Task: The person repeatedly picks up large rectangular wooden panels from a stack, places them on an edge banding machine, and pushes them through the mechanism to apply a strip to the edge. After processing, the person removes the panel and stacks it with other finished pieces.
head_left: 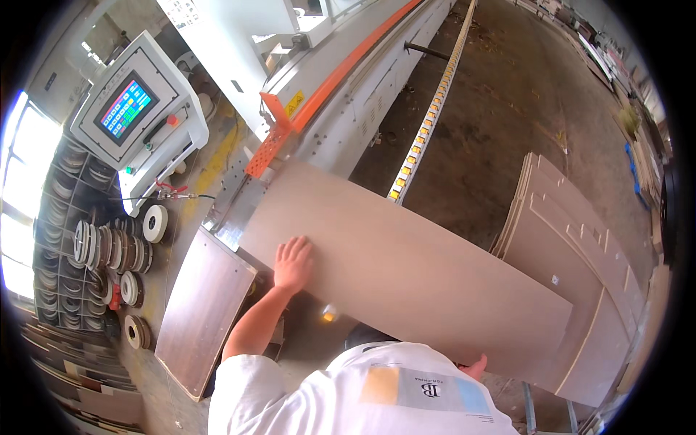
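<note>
A long beige-brown board (406, 275) lies slantwise in front of me, its far left end on the feed side of a white and orange machine (348, 101). On the board's top face, close to its near left edge, my left hand (293, 264) rests flat with the fingers stretched. My right hand (475, 368) grips the near edge further right; a digit shows at the rim and the other fingers are hidden. The board's right end overlaps a stack of similar boards (558, 225).
A control panel with a lit screen (127, 109) stands at the left. Below it are edging rolls (112, 246) and a dark wood-grain board (199, 312). Beyond the board, a roller rail (428, 123) runs away from me. More panels (80, 395) are stacked at the lower left.
</note>
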Demonstrator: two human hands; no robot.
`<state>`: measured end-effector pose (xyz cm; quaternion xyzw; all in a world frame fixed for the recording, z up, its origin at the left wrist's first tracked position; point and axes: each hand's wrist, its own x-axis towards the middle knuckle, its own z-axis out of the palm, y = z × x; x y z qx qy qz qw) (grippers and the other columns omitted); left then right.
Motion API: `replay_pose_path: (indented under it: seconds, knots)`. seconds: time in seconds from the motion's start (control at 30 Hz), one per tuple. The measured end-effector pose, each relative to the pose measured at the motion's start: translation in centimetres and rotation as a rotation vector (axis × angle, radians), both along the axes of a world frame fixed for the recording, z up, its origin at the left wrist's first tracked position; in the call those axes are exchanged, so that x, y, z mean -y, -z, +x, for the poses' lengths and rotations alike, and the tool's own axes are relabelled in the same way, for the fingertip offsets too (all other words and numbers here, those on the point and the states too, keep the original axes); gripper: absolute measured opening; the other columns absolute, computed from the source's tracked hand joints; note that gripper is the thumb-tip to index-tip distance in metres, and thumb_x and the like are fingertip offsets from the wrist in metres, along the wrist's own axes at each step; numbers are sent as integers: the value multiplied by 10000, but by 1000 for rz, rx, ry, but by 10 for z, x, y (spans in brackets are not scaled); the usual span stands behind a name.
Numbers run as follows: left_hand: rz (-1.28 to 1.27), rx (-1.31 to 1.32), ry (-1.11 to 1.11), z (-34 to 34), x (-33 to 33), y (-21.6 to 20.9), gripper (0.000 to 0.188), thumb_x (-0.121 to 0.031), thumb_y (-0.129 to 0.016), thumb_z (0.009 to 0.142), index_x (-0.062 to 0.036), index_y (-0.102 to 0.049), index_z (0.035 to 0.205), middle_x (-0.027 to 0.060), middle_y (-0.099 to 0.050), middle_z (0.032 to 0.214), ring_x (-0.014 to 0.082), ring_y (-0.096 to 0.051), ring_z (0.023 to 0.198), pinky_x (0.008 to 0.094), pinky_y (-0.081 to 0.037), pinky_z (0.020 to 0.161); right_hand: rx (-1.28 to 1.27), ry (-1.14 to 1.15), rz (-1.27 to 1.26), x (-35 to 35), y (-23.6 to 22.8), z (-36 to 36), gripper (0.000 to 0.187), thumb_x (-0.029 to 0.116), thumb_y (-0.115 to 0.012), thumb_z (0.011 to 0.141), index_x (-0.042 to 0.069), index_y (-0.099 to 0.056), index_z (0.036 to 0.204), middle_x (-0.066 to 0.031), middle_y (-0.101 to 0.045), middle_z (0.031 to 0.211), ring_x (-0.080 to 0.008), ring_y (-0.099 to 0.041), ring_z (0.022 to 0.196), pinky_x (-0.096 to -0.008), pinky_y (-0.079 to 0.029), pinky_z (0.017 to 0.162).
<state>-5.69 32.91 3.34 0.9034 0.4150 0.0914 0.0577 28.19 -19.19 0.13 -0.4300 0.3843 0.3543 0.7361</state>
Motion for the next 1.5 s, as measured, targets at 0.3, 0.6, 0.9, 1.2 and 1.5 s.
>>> replay_pose_path:
  seconds: [0.3,0.6,0.9,1.2,1.5]
  knots:
    - [-3,30,-300,-20,-80,20,477,-297,-513,985,-153,-495,1439,34,-367,1601,259,-248,1517,478,-159,1246,-170,-271,125,-69,-3,-24,534,469,-549,906,91,-563,1283,-120,-604,1243,-300,-582,1129,-493,-512,952]
    - [12,79,-294,-37,-99,22,454,-317,-551,969,-180,-539,1401,22,-403,1581,254,-284,1502,479,-171,1241,-103,-290,-82,-130,-56,-50,478,419,-547,889,73,-576,1217,-102,-600,1204,-296,-578,1060,-477,-515,861]
    - [34,147,-282,-10,-125,30,453,-324,-568,960,-181,-556,1390,19,-432,1561,253,-318,1482,480,-190,1231,-19,-276,-103,-141,-31,-24,434,414,-580,880,99,-610,1176,-69,-660,1159,-242,-633,1075,-427,-577,870]
    - [95,217,-234,43,-174,34,421,-301,-569,952,-162,-587,1349,33,-499,1507,264,-374,1447,508,-235,1206,-33,-163,-180,-172,-1,45,479,423,-602,915,50,-573,1214,-105,-634,1183,-270,-638,1076,-438,-579,912]
    - [94,254,-183,114,-217,56,353,-276,-559,953,-164,-613,1284,81,-569,1423,305,-507,1336,486,-370,1129,249,-353,-168,-184,-7,77,556,404,-531,1010,-18,-465,1365,-204,-529,1417,-345,-593,1245,-500,-534,997]
